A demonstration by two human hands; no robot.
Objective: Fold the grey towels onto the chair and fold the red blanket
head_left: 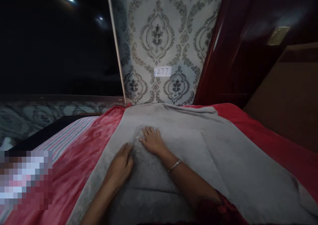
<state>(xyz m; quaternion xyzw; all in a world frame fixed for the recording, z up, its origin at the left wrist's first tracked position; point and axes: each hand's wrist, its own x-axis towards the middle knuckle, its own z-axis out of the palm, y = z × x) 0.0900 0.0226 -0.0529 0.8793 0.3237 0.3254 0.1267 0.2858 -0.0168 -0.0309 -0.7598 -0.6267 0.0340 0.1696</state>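
Note:
A large grey cloth (184, 145) with a soft, slightly plush face lies spread in front of me, with a folded layer and creases in its middle. My right hand (152, 141) rests palm down on this cloth, fingers spread. Just left of it and a little nearer to me, my left hand (121, 163) lies on its side against the cloth, fingers stretched forward and thumb toward the right. Neither hand visibly grips anything. A silver bracelet (174, 165) circles my right wrist. Whether the grey cloth is a garment or a blanket I cannot tell.
Beneath the grey cloth a red plush blanket (99, 145) shows on both sides. Striped bedding (67, 135) lies at left. Behind stand a large black screen (57, 49), patterned wallpaper with a paper label (162, 71) reading 277, and dark red woodwork (223, 52). A brown cardboard-like panel (290, 92) leans at right.

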